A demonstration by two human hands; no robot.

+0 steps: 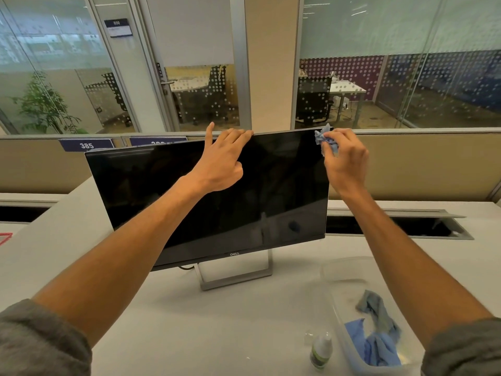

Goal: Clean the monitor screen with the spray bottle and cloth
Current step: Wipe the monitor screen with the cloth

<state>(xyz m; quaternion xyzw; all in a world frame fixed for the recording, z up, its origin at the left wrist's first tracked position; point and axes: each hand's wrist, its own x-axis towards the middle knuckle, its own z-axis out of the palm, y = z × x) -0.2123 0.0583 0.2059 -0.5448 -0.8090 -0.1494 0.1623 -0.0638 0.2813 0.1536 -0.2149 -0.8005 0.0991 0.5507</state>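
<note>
A black Dell monitor (271, 191) stands on the white desk, its screen dark and tilted slightly. My left hand (222, 161) rests on the monitor's top edge near the middle, fingers hooked over the rim and index finger raised. My right hand (344, 161) presses a crumpled blue cloth (322, 138) against the screen's top right corner. A small spray bottle (321, 351) with a green label stands upright on the desk at the lower right, untouched.
A clear plastic tray (341, 270) beside the bottle holds more blue and grey cloths (376, 337). Behind the monitor runs a beige partition (420, 166) with an open cable trough (401, 226) in the desk. Glass office walls lie beyond.
</note>
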